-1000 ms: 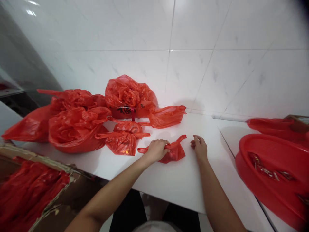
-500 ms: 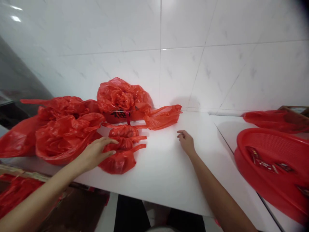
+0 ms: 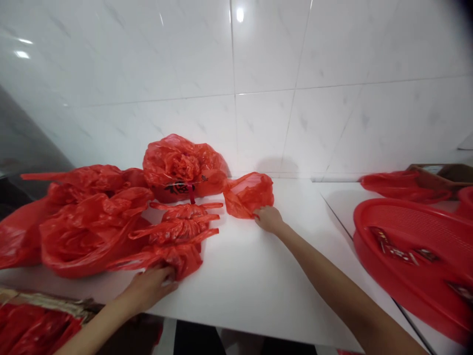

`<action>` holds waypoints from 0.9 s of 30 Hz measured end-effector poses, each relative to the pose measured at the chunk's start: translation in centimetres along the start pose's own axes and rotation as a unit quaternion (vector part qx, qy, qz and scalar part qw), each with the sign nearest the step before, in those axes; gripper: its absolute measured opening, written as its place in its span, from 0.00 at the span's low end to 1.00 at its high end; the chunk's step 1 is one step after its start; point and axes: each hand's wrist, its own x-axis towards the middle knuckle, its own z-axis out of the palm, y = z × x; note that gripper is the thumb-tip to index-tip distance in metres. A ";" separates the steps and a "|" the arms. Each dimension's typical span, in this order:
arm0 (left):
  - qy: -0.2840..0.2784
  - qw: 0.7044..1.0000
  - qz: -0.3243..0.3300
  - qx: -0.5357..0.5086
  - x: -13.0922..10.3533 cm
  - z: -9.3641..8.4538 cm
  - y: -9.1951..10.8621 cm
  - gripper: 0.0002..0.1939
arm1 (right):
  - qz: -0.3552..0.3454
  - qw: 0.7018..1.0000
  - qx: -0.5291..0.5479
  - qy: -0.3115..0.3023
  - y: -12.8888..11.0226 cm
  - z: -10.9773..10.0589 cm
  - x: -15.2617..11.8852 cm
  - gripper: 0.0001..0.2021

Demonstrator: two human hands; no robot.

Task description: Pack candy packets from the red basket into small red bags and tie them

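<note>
My left hand (image 3: 150, 288) is at the near side of a small tied red plastic bag (image 3: 186, 261), its fingers curled against the bag's lower left corner. Behind that bag lie two more tied red bags (image 3: 181, 229) in a row, their handles sticking out to both sides. My right hand (image 3: 269, 218) pinches the near right edge of a loose, thin red plastic bag (image 3: 249, 195), which has its mouth partly spread. Both hands rest close to the white tabletop (image 3: 240, 276).
Large red bags (image 3: 84, 227) crowd the left of the table. A full red bag with black print (image 3: 185, 167) stands against the tiled wall (image 3: 266, 49). On the right sits a red plastic basket (image 3: 369, 212) with small packets (image 3: 395, 251). A box with red bags (image 3: 37, 320) is below left.
My right hand has moved forward and left and taken hold of the loose bag. My left hand has come down and nearer, from above the small bags onto the front one.
</note>
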 end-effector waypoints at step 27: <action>0.143 0.904 0.213 -0.343 13.7 5.3 23.3 0.38 | 0.111 0.829 0.428 0.344 3.2 -9.5 -7.4 0.10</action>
